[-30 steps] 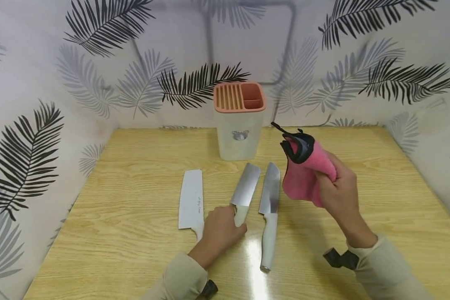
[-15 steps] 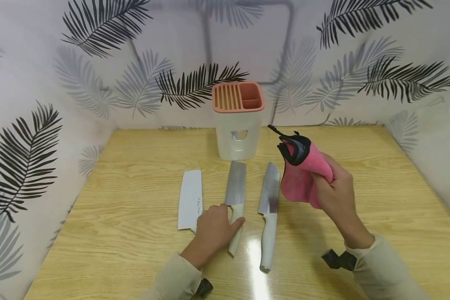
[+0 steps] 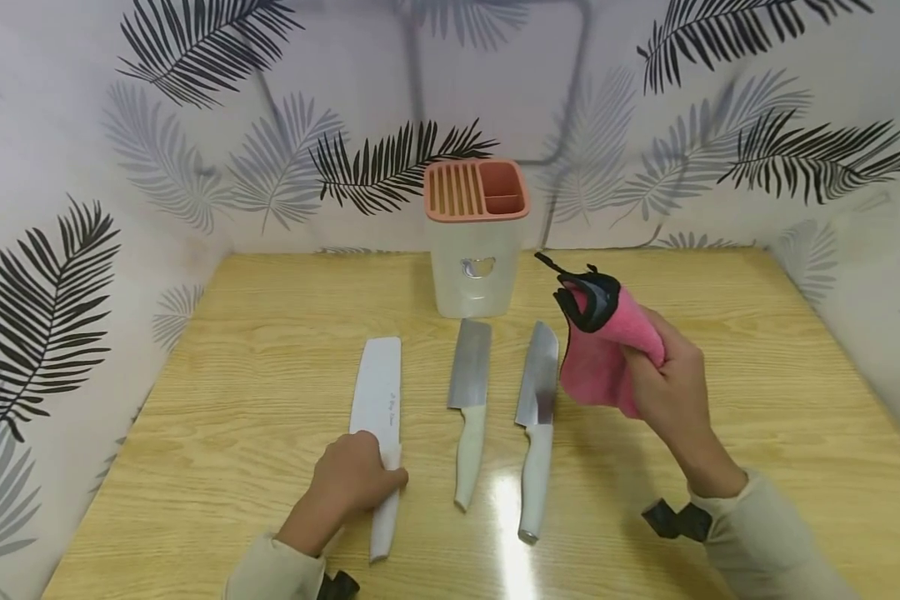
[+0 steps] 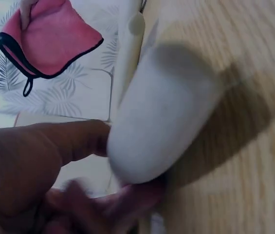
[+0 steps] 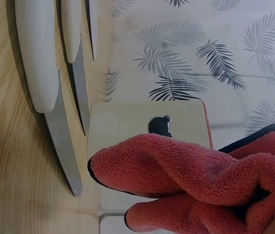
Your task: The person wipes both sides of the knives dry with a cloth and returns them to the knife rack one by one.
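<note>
Three kitchen knives with pale handles lie side by side on the wooden table, blades pointing away. My left hand (image 3: pixel 348 473) grips the leftmost, broad-bladed knife (image 3: pixel 377 387) near where blade and handle meet; the left wrist view shows thumb and fingers about its white handle (image 4: pixel 161 117). To the right lie the middle knife (image 3: pixel 470 367) and a knife with a rounded tip (image 3: pixel 538 375), both untouched. Above the table at the right, my right hand (image 3: pixel 675 392) holds a folded pink cloth (image 3: pixel 596 371) with black edging and a hanging loop.
A white knife holder (image 3: pixel 471 271) with an orange slotted top stands at the back, just beyond the blades. Patterned leaf-print fabric (image 3: pixel 270 125) rises behind the table (image 3: pixel 232 400) and along its sides.
My left hand has turned the middle knife straighter, let go of it and moved left onto the leftmost knife. The right hand with the cloth has barely moved.
</note>
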{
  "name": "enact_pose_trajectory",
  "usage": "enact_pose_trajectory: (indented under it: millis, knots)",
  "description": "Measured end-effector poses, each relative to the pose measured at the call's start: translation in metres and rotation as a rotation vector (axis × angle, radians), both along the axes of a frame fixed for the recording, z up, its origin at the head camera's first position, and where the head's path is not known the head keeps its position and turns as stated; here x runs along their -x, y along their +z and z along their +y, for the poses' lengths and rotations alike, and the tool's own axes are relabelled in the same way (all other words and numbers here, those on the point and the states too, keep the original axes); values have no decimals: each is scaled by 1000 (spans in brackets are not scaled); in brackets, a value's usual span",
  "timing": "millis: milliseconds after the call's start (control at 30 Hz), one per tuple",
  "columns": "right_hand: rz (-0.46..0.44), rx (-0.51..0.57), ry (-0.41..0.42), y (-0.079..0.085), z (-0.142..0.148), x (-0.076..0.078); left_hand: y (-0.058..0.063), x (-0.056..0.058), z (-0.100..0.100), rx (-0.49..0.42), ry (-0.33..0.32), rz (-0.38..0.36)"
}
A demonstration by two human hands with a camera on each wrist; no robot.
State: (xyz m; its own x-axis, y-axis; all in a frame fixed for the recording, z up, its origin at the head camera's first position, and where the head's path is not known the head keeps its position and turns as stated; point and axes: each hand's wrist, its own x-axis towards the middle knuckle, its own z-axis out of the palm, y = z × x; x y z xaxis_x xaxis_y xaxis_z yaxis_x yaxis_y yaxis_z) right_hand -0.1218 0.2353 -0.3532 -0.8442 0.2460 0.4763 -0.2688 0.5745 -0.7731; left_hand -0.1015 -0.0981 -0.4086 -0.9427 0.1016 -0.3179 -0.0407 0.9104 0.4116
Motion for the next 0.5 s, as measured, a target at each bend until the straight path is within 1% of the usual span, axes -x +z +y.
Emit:
enact_pose_trajectory:
  millis: [133, 200, 233, 267, 333, 433, 467, 500]
  knots:
    - [-12, 2, -11, 0, -2, -1, -4, 4, -5, -98, 96, 25]
    - [-20, 1, -16, 1, -2, -1, -6, 7, -10, -144, 125, 32]
    - [-21, 1, -15, 1, -3, -1, -7, 9, -12, -181, 133, 24]
    - [-23, 2, -15, 1, -3, -1, -9, 10, -15, -263, 130, -3]
    - [-19, 5, -13, 1, -3, 0, -12, 14, -20, -481, 131, -101]
    - [-11, 14, -3, 1, -4, 0, -18, 19, -25, -855, 152, -322]
    - [-10, 14, -2, 1, -5, 0, -19, 20, -26, -958, 163, -386]
    - [-9, 15, 1, 1, -5, 0, -21, 21, -26, -1011, 174, -418]
